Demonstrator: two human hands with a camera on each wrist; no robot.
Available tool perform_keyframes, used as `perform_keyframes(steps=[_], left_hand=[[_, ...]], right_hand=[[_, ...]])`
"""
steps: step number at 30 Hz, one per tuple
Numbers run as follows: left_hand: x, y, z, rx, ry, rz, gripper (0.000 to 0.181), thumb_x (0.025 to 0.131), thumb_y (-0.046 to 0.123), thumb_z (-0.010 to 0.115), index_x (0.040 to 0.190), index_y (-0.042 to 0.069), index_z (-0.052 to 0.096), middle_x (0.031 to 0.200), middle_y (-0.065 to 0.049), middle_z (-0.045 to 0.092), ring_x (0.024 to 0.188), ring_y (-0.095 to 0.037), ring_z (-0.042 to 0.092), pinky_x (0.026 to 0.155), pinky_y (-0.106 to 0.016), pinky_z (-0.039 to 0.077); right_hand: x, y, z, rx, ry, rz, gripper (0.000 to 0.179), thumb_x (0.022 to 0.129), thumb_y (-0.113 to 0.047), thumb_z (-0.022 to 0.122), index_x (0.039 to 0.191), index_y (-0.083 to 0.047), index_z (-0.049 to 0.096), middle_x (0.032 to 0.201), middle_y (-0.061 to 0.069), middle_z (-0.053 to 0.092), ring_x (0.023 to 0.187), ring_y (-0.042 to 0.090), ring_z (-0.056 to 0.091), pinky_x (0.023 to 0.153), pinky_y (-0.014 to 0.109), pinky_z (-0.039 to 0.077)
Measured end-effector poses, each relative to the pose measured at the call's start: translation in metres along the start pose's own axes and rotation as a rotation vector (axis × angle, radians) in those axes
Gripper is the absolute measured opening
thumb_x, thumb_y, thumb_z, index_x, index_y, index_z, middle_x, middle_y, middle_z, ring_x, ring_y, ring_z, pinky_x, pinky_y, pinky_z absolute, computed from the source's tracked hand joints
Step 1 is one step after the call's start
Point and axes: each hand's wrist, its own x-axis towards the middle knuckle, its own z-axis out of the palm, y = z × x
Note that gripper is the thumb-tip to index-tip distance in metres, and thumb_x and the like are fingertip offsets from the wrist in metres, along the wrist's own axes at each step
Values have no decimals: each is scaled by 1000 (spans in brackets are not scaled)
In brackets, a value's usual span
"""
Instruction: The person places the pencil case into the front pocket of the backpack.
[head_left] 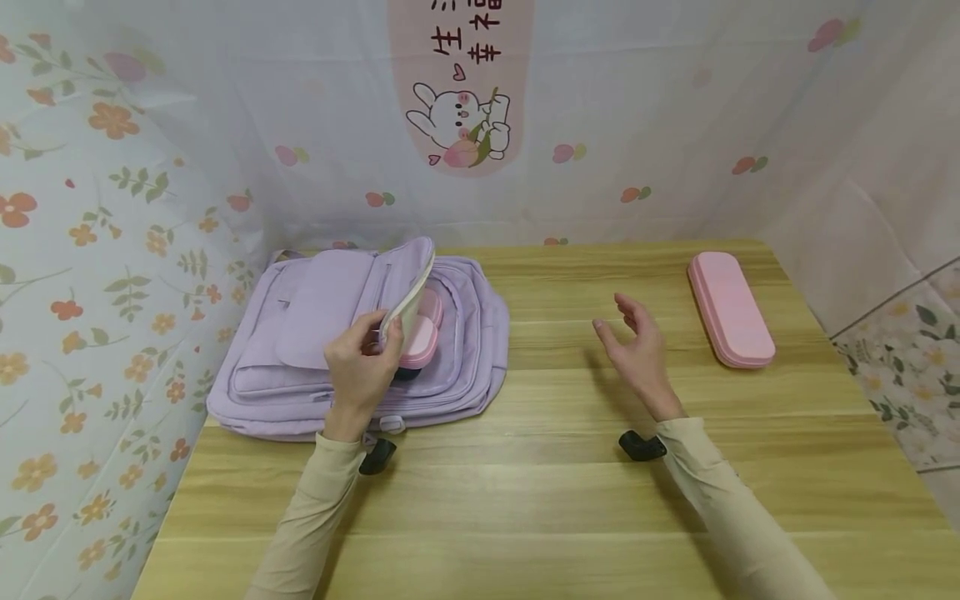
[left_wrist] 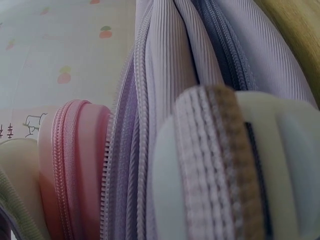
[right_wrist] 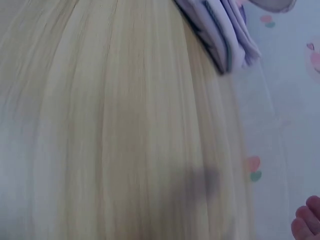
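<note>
My left hand [head_left: 363,358] pinches the flap [head_left: 409,279] of the backpack [head_left: 483,333]; best held high, clear of the zipped pink case [head_left: 422,342] in its opening. Right hand [head_left: 636,350]: empty, fingers relaxed, right of backpack. Longer pink case [head_left: 733,310]: farther right of backpack.

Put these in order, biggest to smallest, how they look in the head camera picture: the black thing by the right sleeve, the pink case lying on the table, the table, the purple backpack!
1. Table
2. Purple backpack
3. Pink case
4. Black thing
</note>
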Motion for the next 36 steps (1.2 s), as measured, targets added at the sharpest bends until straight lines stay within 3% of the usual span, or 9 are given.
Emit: perform_keyframes(steps=[8,18,28,36], left_hand=[[-1,-1,0,-11,7,11,12,84,2,70,91,-6,75,74,-20,74,54,-24,66,58,-1,47],[-1,-2,1,-28,1,2,12,84,2,70,91,-7,75,73,-21,74,54,-24,66,58,-2,48],[-3,-2,1,-34,8,-3,12,85,3,70,91,-7,74,73,-20,73,53,-23,65,57,-2,49],[-2,-2,0,-36,12,-2,13,85,4,70,91,-7,74,74,-20,74,54,-25,66,58,-2,49]], right_hand=[[-4,13,-29,-52,47,81,60,95,-12,69,145,9,43,149,29,45,139,43,40,119,55,34],[-11,28,-65,-193,279,72,58,87,-9,75,138,8,53,141,28,51,130,43,46,112,55,39],[-21,43,-96,-313,413,252,74,85,-20,78,146,4,44,152,27,38,141,43,32,117,58,25],[-25,55,-108,-330,397,384,86,84,-22,78,151,3,31,151,29,30,142,40,24,118,53,20]])
